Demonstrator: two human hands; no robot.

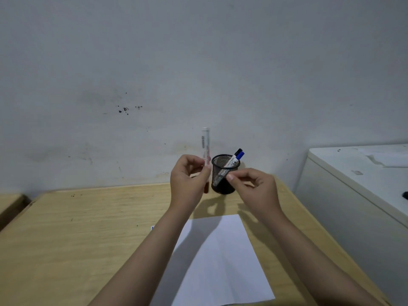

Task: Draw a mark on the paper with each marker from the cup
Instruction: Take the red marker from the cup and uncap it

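My left hand (187,180) holds a white-barrelled marker (205,144) upright, its dark red end (206,189) pointing down, just left of the black mesh cup (220,188). The cup stands at the far edge of the table, with a blue-capped marker (241,154) and a black-capped one leaning in it. In front of the cup's right side is my right hand (251,186), thumb and forefinger pinched together with nothing visible between them. A white sheet of paper (220,257) lies on the table below both hands.
The wooden table (88,228) stands against a stained grey wall. A white cabinet (353,184) sits close on the right, with a dark object at its right edge. Another wooden surface (8,204) shows at the far left.
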